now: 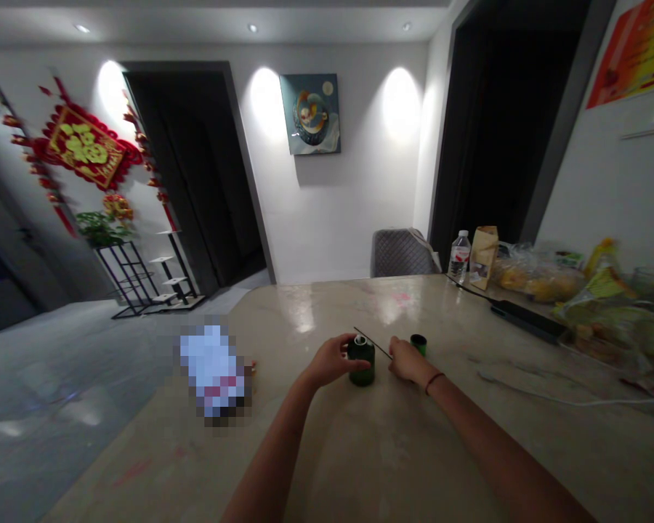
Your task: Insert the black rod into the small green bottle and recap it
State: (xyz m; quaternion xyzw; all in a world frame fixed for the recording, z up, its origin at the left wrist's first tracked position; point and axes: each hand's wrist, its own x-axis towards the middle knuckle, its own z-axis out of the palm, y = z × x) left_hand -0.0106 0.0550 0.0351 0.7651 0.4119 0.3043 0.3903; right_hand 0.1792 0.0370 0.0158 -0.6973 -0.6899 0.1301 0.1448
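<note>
Green bottle in the curled left hand, thin stick apparently in a pinching right hand

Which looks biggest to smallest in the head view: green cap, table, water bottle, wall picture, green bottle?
1. Table
2. Wall picture
3. Green bottle and water bottle: about alike, so not ranked
4. Green cap, partly hidden by the right hand
</note>
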